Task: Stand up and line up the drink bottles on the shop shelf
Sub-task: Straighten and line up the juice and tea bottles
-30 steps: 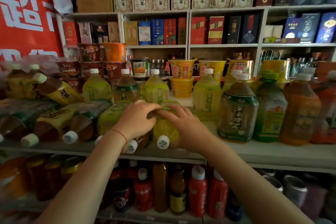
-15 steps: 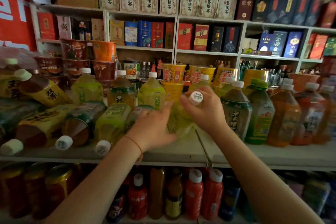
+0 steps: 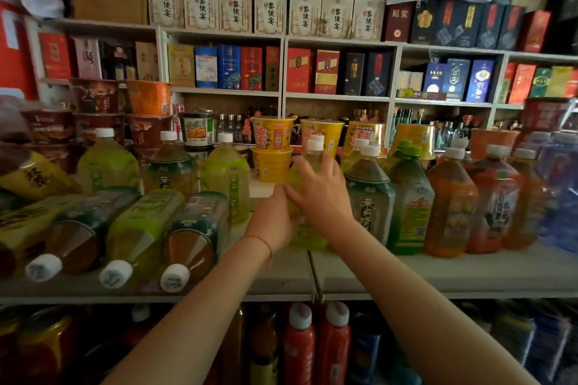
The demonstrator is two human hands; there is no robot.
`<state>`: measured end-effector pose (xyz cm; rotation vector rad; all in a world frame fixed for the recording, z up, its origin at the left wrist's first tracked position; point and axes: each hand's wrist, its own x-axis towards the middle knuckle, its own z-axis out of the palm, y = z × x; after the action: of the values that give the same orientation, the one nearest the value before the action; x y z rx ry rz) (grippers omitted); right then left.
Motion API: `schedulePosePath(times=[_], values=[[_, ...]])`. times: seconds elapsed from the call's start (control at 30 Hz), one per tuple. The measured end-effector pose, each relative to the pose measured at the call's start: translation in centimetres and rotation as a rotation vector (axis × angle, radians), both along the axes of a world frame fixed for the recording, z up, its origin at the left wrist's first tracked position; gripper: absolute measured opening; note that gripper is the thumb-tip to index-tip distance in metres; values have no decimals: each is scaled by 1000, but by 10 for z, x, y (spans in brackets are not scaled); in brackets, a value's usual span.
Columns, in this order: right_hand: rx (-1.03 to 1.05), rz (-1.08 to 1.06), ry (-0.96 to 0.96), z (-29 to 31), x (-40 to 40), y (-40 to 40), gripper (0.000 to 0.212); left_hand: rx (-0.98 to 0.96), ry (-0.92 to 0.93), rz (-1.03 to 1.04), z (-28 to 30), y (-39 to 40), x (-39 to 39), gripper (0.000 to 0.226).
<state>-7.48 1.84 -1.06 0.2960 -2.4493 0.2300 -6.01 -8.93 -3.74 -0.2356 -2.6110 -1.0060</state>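
A yellow-green drink bottle (image 3: 309,236) with a white cap stands upright on the grey shelf (image 3: 438,272), just left of a dark-green-labelled bottle (image 3: 369,194). My left hand (image 3: 273,220) holds its lower body from the left. My right hand (image 3: 319,194) grips its upper body and shoulder. Much of the bottle is hidden behind both hands. To the left, several bottles lie on their sides with caps toward me, among them a brown tea bottle (image 3: 190,241) and a green one (image 3: 140,228).
Upright bottles stand in a back row at left (image 3: 226,181) and in a row at right, green (image 3: 409,200) and orange (image 3: 450,203). Noodle cups (image 3: 272,147) sit behind. Boxed goods fill the upper shelves. Red bottles (image 3: 300,344) stand on the lower shelf.
The yellow-green bottle lay on its side under both hands; it has been lifted, turned upright and set standing beside the dark-green-labelled bottle. The view has shifted right.
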Motion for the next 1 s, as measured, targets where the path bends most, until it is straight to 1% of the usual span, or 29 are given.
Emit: schedulePosePath(times=[0.07,0.1,0.17,0.23,0.27,0.3,0.33,0.37,0.4,0.47,0.53,0.6,0.67,0.73,0.77,0.83,0.9,0.97,1.0], values=[[154,-18,6,-11,-2,4,62,-65,-26,53,-2,-1,-8,37],[180,-19,9,-14,-1,5,63,-135,-35,79,-2,-2,-11,32],[151,-22,55,-17,3,4,61,-356,-28,117,2,-5,-7,24],[160,-14,197,-21,8,1,53,-524,79,152,10,-12,5,26],[175,6,279,-23,9,-2,49,-550,163,170,15,-19,13,26],[181,41,342,-26,10,-7,47,-549,244,184,21,-28,22,25],[189,83,365,-27,13,-10,46,-532,310,192,28,-38,29,22],[194,152,322,-29,16,-17,49,-512,347,203,34,-52,36,22],[198,239,231,-31,20,-25,56,-496,354,223,39,-69,41,24],[257,398,3,-35,23,-37,80,-485,303,268,44,-102,44,27],[352,477,-76,-40,28,-54,102,-489,183,288,39,-132,45,27],[405,518,-49,-46,30,-69,113,-454,90,263,30,-152,47,31],[465,527,78,-48,30,-80,119,-430,89,233,20,-163,50,34],[475,539,191,-47,29,-85,121,-427,116,222,16,-169,50,35],[465,547,200,-47,28,-84,120,-409,118,217,16,-171,50,34],[419,556,152,-49,27,-85,116,-319,91,179,14,-175,51,33],[364,551,115,-52,26,-84,117,-274,99,106,12,-176,53,40],[340,536,111,-53,25,-86,120,-289,105,57,9,-174,58,48],[328,531,102,-53,26,-87,120,-316,110,37,9,-174,61,46]])
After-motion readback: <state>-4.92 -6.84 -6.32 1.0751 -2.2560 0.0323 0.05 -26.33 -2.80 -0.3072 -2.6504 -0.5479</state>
